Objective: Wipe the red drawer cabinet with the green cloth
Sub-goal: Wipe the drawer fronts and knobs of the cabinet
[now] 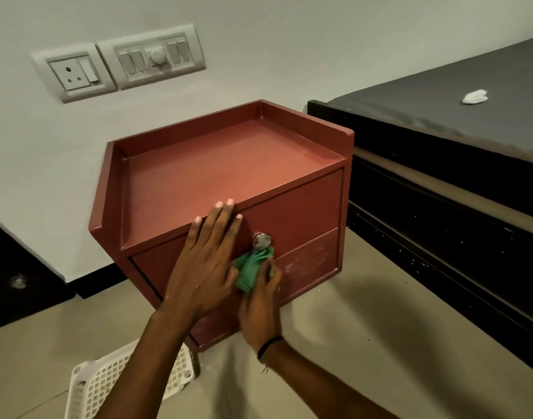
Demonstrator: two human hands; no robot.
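The red drawer cabinet stands on the floor against the white wall, with a rimmed top and two drawer fronts. A round metal knob sticks out of the upper drawer. My left hand lies flat on the upper drawer front, its fingertips reaching the top's front edge. My right hand grips the bunched green cloth and presses it against the drawer front just below the knob. Pale smudges show on the lower drawer front at the right.
A white plastic lattice basket lies on the floor at the cabinet's near left corner. A dark bed frame with a grey mattress runs along the right, a white object on it. Wall switches and a socket sit above.
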